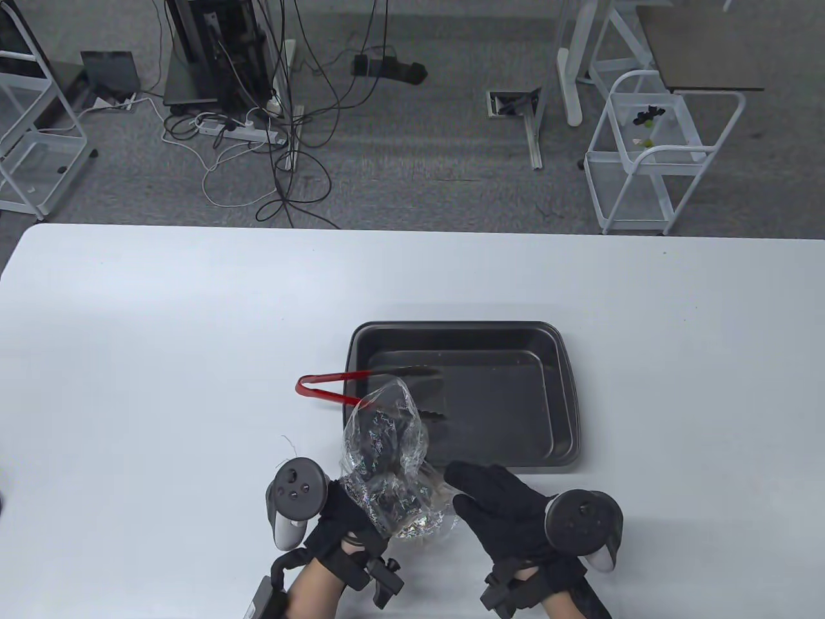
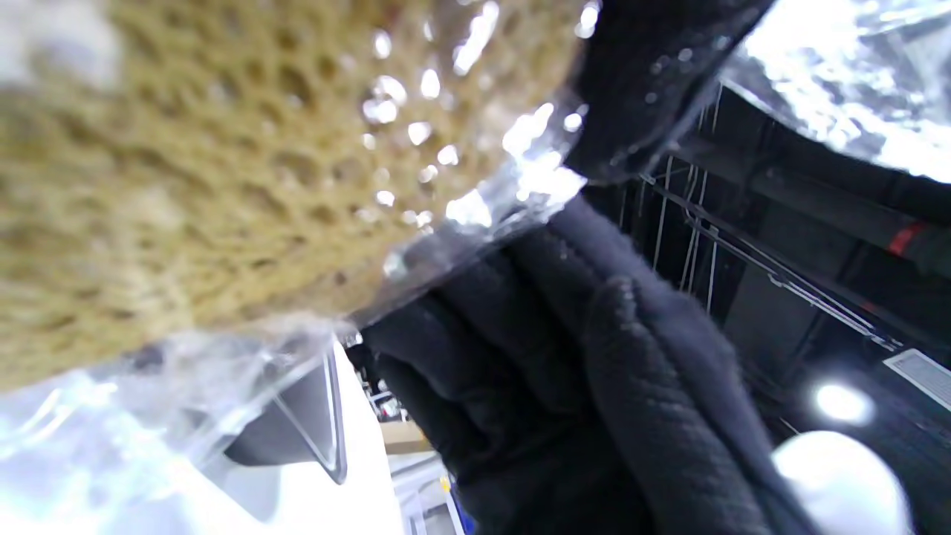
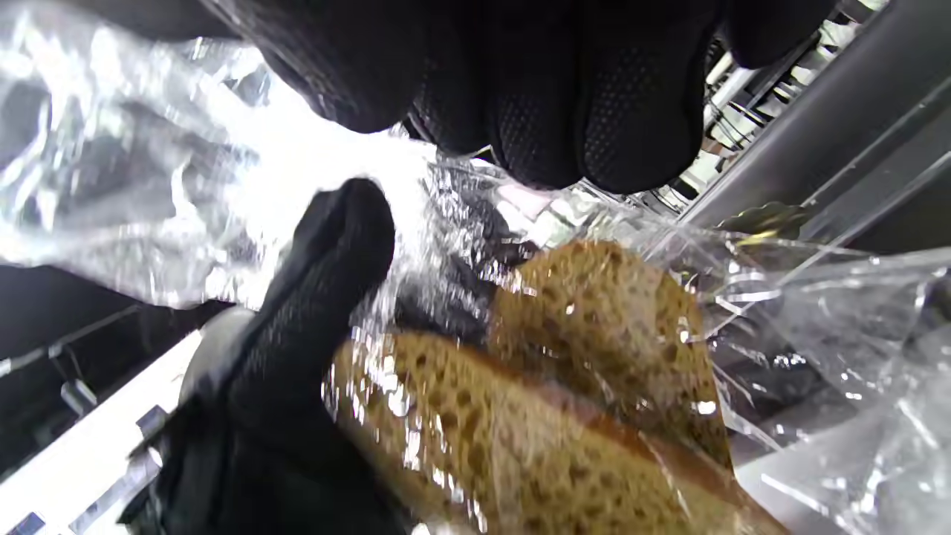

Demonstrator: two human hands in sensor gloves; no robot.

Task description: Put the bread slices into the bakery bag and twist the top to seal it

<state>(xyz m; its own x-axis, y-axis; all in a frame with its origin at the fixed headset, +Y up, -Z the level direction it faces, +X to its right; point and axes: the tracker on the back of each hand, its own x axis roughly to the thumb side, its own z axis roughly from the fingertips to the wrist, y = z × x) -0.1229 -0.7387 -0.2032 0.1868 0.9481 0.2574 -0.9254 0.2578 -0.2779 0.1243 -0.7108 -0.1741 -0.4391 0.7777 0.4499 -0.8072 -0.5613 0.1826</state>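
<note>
A clear bakery bag [image 1: 385,451] hangs between both hands above the table's near edge, its loose top sticking up. Inside it lie brown bread slices [image 3: 579,349], seen close up through the plastic in the left wrist view [image 2: 223,186]. My left hand [image 1: 370,500] grips the bag from the left, its fingers showing dark through the film. My right hand [image 1: 467,493] is on the bag's right side, and its fingers [image 3: 557,111] curve over the plastic by the bread. In the table view the bread is mostly hidden by glare.
A black baking tray [image 1: 570,400] sits just beyond the hands. Red-handled tongs [image 1: 322,387] rest across its left rim, their dark tips inside. White table [image 1: 161,361] spreads left, right and behind.
</note>
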